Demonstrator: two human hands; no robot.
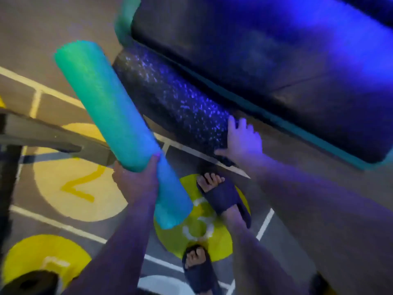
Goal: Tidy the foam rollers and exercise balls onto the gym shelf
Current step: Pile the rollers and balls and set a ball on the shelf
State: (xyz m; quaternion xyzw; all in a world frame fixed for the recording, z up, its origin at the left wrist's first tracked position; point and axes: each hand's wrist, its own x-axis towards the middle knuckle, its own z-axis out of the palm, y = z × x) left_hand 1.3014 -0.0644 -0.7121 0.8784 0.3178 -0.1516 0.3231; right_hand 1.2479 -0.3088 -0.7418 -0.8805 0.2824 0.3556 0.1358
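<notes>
Nearest me, two feet in dark slides (223, 196) stand on the gym floor (297, 209), one on a yellow-green circle marked 3 (221, 241), with a yellow circle marked 2 (70, 173) to its left and white lines running between them. My left hand (136, 179) has its fingers wrapped round a teal foam roller (112, 124), gripping it near the lower end. The roller is held off the floor, tilted up and away to the left. My right hand (242, 141) is on the near end of a black speckled foam roller (170, 96), fingers over the top and thumb along the underside, closed on it as far as the blur allows. That roller lies slantwise, close alongside a large dark padded mat (276, 60) with a teal edge, under blue light. A grey beam (42, 133) crosses at the left behind the teal roller. Farthest off, a second teal roller (127, 18) shows at the mat's far corner.
</notes>
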